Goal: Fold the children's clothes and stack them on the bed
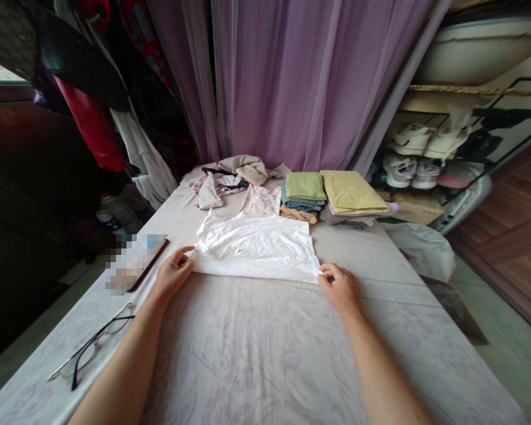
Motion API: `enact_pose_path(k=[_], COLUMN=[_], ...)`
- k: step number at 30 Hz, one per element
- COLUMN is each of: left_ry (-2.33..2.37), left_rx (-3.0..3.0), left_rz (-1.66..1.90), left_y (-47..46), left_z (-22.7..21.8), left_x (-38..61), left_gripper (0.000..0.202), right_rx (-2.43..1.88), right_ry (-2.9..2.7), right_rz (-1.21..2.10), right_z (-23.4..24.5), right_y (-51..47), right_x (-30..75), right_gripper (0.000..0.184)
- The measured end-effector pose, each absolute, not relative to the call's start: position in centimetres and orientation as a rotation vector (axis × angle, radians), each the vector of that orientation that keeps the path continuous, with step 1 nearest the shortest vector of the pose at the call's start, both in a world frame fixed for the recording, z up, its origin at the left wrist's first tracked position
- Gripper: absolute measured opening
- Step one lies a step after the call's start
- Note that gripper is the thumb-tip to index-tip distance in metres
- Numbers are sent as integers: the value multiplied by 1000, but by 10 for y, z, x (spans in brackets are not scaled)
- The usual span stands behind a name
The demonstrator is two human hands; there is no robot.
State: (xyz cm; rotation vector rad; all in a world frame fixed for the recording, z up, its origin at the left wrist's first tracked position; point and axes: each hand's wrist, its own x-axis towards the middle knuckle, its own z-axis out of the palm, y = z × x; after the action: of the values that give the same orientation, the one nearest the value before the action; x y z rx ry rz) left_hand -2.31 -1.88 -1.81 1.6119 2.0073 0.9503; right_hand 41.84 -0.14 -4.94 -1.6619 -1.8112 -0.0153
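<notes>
A white top [254,245] lies flat on the pale patterned sheet of the bed [256,354], its lower hem towards me. My left hand [173,273] pinches the hem's left corner, fingers closed on the cloth. My right hand [340,288] pinches the hem's right corner the same way. Both forearms reach in from the bottom of the view.
Behind the top lie a pink patterned garment [262,199], an unfolded heap of clothes [234,174] and folded stacks, green [305,188] and yellow [351,192]. A phone [137,262] and glasses [91,348] lie at the left. Purple curtain behind; shoe rack [425,159] at right.
</notes>
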Motion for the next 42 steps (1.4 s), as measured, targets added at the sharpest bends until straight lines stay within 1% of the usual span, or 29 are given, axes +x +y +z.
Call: enact_pose_path(k=[3, 5, 8, 10, 13, 15, 17, 20, 23, 30, 35, 42], left_ry=[2044, 2084, 2047, 1867, 1565, 1527, 1593, 1724, 1788, 1751, 1831, 1894], left_rx=[1795, 1972, 2270, 2461, 2634, 2660, 2629, 2540, 2485, 2566, 2613, 2516], left_rz=[971, 1045, 1116, 1021, 748, 599, 505, 470, 477, 508, 489, 540], left_y=[-19, -21, -24, -26, -28, -28, -28, -27, -27, -32, -31, -29], left_z=[-19, -18, -13, -11, -12, -15, -18, -23, -25, -22, -17, -18], left_x=[-26, -24, -8, 10, 38, 48, 50, 45, 38, 16, -3, -9], left_gripper=[43, 39, 32, 28, 28, 30, 34, 39, 37, 30, 29, 30], right_rx=[-1610, -1546, -1422, -1378, -1416, -1478, -1562, -1694, -1747, -1499, -1455, -1387], right_ry=[-1845, -1859, -1946, -2100, -2356, -2453, -2470, -2405, -2338, -2184, -2138, -2139], right_rz=[-98, -163, -199, -169, -82, -21, 15, 26, 37, 30, -44, -123], right_z=[-45, -41, -34, -33, -35, -39, -42, -45, -45, -55, -59, -42], right_y=[-4, -5, -7, -10, -15, -18, -19, -20, -19, -16, -11, -10], right_x=[419, 416, 402, 387, 366, 358, 357, 361, 369, 419, 433, 419], right_gripper=[16, 17, 24, 34, 45, 48, 49, 49, 47, 34, 26, 31])
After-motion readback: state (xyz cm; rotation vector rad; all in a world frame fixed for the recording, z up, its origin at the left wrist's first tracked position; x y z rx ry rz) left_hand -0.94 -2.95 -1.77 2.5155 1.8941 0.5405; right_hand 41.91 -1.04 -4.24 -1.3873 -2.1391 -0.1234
